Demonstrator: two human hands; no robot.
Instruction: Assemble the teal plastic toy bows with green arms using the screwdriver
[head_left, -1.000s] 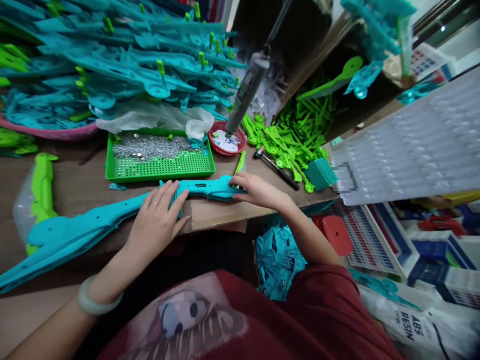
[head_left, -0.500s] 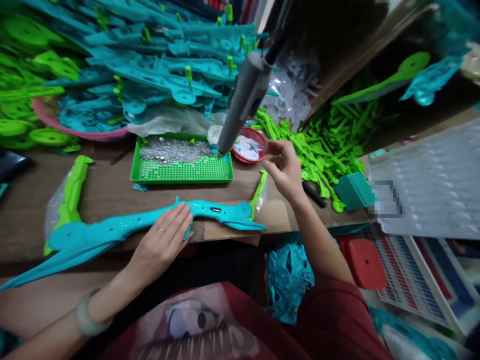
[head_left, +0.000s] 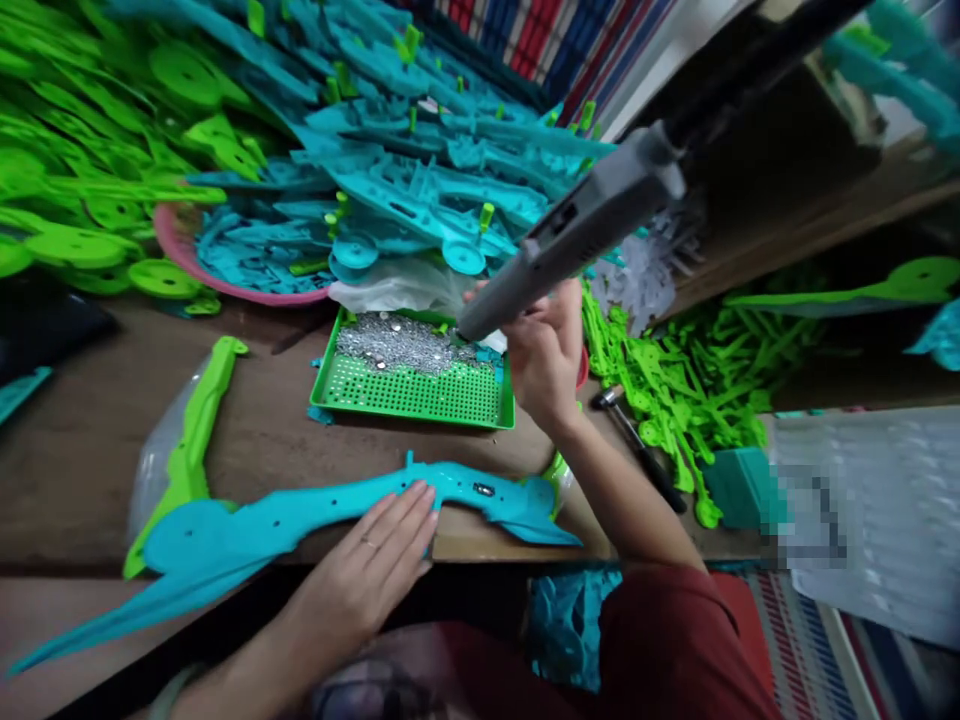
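A turquoise plastic toy bow point(head_left: 300, 510) with green end limbs lies along the table's front edge. My left hand point(head_left: 382, 545) is laid over its middle, fingers together and holding it down; the thumb is hidden. The grey electric screwdriver point(head_left: 574, 235) hangs slanted from above, its lower end over the green perforated tray point(head_left: 420, 408) of small metal screws. My right hand point(head_left: 547, 360) is behind the screwdriver, closed around it, with fingertips showing on its far side; the tool covers part of the grip. A green limb point(head_left: 196, 440) angles up from the bow's left end.
Turquoise parts point(head_left: 420, 170) and green parts point(head_left: 67, 130) are heaped at the back. A pink basin point(head_left: 247, 292) holds turquoise pieces. Right of my forearm lie a hammer point(head_left: 637, 445), loose green parts point(head_left: 667, 370) and a teal box point(head_left: 742, 487). A red basket point(head_left: 583, 368) is mostly hidden.
My right hand has moved left from beside the red basket to the screwdriver and closed on it. The screwdriver leans more. My left hand stays on the bow while the view has shifted.
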